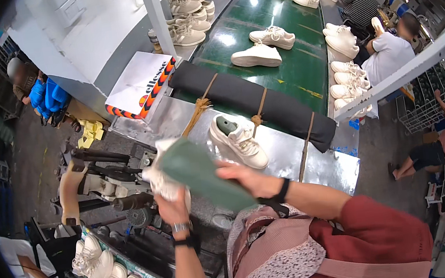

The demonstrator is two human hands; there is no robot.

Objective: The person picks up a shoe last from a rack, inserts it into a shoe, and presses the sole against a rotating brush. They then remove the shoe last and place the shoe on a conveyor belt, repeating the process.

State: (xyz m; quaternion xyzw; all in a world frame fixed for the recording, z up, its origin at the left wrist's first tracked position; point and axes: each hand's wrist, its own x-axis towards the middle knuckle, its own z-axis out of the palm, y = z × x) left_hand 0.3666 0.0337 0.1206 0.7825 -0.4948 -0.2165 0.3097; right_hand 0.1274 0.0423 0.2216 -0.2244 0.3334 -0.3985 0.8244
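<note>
My left hand [173, 207] grips a white sneaker [162, 182], held up in front of me and partly hidden. A green shoe last [199, 175], smeared by motion, is in my right hand [248, 179]. Its far end overlaps the sneaker in the picture, and I cannot tell whether it is still partly inside. On the metal table end, just beyond my right hand, rests another white sneaker [242, 142] with a green last showing in its opening.
A black roll [254, 99] tied with cords crosses the end of the green conveyor belt [293, 77], which carries white sneakers. A shoebox [140, 82] sits left. Black machinery [130, 197] stands at lower left, near sneakers on a cloth-covered surface. Several people work around.
</note>
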